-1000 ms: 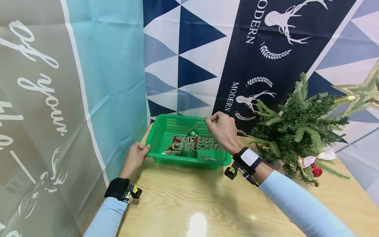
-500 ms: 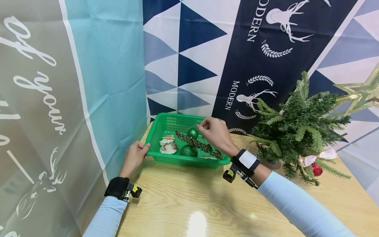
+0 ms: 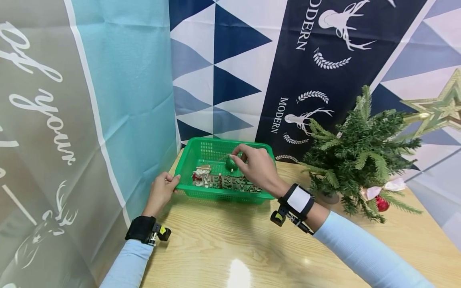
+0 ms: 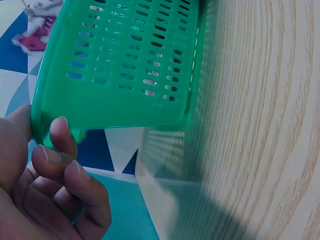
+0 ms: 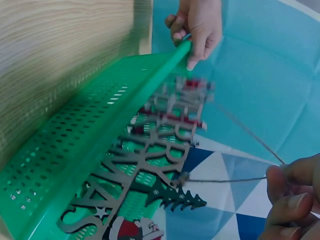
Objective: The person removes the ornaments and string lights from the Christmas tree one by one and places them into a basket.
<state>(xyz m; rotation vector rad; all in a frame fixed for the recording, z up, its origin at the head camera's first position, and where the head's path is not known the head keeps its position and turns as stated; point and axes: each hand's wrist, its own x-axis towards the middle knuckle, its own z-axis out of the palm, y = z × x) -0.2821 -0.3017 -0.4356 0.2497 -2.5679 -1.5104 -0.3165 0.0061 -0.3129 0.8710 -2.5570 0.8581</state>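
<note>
Your left hand has its grip on the rim of the green basket near its left near corner, thumb and finger pinched around the plastic while the other fingers curl loosely below; the left wrist view cuts off the basket at the top. The basket stands at the far left corner of the table, and that corner is hidden behind it. Your right hand is over the basket's right half, its grip closed down to a pinch of thumb and fingertip on the string, which leads to the Merry Christmas sign. The sign lies lengthwise inside the basket along the near edge; you cannot tell whether it hangs from the string or rests on the bottom. In the right wrist view its far end is blurred, and the Santa on its near end is cut off below. A green ball shows partly behind your right fingers. The white and red ornament at the basket's left end is hard to make out. Toward the table's right edge stands a small Christmas tree, its gold star cut off at the frame's side.
</note>
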